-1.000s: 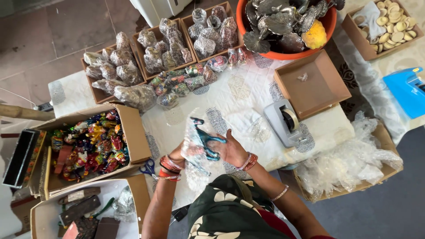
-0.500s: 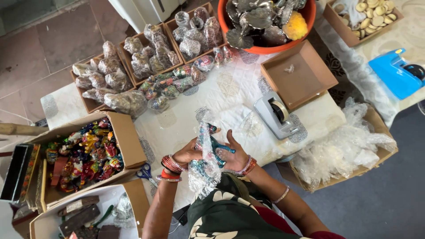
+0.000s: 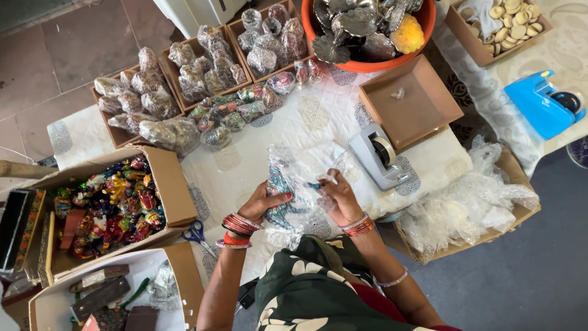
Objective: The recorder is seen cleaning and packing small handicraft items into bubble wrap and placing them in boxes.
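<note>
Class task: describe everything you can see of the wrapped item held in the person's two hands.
The wrapped item is a blue-green ornament inside crinkled clear plastic wrap. It is held over the white patterned tablecloth. The left hand grips its lower left side; the right hand pinches the wrap at its right edge. Its exact shape is unclear.

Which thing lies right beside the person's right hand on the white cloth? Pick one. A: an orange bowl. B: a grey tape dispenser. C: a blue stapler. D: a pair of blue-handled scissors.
B: the grey tape dispenser sits just past the right hand, which with the left hand holds a blue item in clear wrap; the scissors lie on the left-hand side.
</note>
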